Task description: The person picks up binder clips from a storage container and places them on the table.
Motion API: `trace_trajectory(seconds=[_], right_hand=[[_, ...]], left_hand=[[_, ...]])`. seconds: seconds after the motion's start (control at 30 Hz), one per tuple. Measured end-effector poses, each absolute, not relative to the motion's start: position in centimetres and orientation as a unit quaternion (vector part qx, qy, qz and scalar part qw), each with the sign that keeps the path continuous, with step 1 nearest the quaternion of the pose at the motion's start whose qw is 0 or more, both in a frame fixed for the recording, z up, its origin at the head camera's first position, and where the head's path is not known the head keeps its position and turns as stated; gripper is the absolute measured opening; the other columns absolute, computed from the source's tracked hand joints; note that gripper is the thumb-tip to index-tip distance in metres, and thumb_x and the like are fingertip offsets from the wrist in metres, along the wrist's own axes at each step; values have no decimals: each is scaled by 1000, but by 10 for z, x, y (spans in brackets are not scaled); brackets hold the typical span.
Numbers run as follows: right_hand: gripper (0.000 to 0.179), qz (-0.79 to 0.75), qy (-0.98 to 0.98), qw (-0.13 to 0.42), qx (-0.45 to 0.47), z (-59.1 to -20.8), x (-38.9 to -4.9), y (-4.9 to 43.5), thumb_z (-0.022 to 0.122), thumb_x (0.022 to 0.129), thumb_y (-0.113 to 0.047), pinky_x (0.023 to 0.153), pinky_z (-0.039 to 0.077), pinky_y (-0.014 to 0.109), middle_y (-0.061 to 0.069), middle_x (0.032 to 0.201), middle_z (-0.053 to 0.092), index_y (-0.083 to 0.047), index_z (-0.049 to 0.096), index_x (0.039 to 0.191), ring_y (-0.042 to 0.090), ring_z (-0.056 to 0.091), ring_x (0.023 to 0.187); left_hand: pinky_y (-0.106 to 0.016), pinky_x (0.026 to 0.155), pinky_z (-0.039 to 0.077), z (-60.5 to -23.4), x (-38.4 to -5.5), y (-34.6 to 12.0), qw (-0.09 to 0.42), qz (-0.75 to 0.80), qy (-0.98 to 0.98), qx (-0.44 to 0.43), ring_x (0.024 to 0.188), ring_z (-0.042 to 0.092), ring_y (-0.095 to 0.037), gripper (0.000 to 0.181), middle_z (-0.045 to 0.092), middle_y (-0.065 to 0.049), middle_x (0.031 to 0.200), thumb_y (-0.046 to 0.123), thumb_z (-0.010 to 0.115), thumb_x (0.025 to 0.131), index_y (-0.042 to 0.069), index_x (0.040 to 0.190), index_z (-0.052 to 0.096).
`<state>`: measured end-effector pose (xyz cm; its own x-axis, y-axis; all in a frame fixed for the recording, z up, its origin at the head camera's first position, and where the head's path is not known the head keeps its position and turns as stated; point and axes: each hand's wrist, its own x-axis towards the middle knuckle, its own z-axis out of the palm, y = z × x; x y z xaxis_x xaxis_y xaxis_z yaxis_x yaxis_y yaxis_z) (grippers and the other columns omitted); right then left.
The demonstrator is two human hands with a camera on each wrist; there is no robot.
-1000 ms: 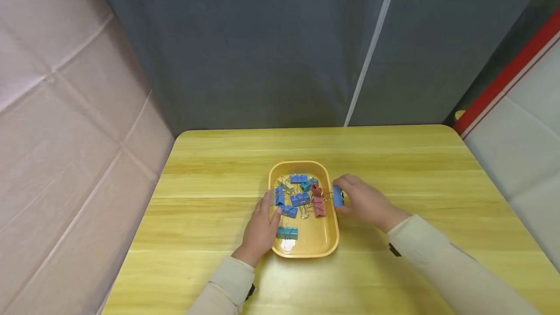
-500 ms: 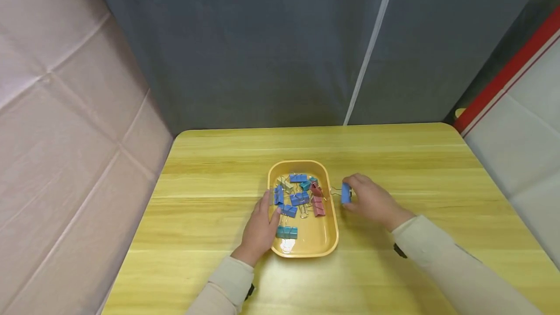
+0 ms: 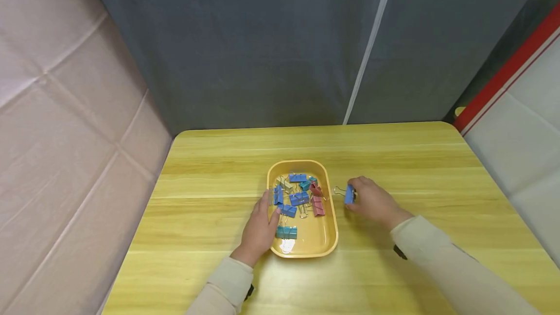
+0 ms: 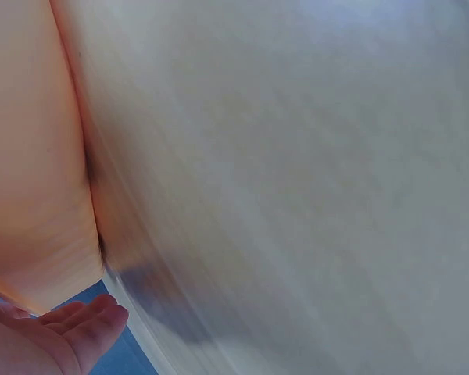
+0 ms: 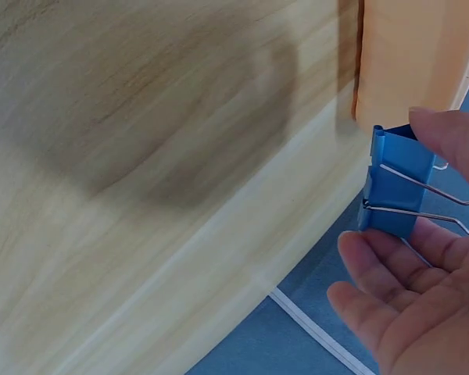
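Just right of the yellow tray [image 3: 312, 245], my right hand [image 3: 373, 201] pinches a blue binder clip [image 3: 349, 195] between thumb and fingertips. One wire handle of the clip points left toward the tray's rim. The right wrist view shows the same binder clip [image 5: 397, 183] by its ends, thumb on one and fingers on the other, near the tray's wall [image 5: 418, 55]. My left hand [image 3: 259, 231] lies along the tray's left side, fingers extended outside the wall and thumb at the rim. In the left wrist view its fingers [image 4: 94, 332] show beside the tray.
Inside the tray lie several binder clips: blue ones [image 3: 299, 199], a teal one [image 3: 286, 233], a pink one [image 3: 318, 206] and a pale yellow one [image 3: 286, 184]. The wooden table [image 3: 210, 179] ends at a dark grey partition [image 3: 262, 62]. Light-coloured walls flank both sides.
My right hand has moved right, carrying the blue binder clip away from the tray's rim; the clip has tilted slightly. My left hand and the tray have stayed in place.
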<state>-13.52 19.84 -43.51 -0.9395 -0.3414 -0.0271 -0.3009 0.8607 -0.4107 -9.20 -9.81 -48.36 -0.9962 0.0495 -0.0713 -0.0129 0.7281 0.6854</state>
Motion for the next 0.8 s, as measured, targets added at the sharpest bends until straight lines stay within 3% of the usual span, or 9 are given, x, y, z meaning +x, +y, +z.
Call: trace_trajectory(seconds=[0.8], right_hand=[[60,-189,966,128,-121,-453,-146,187,75,79,-18,83,53,47,21,105,59,15,51,123,29,60,89]], left_hand=[[-54,109,32,-482,-92,-97,42,378,925,8,136,37,-40,65,32,-18,153,35,46,102,11,155,18]])
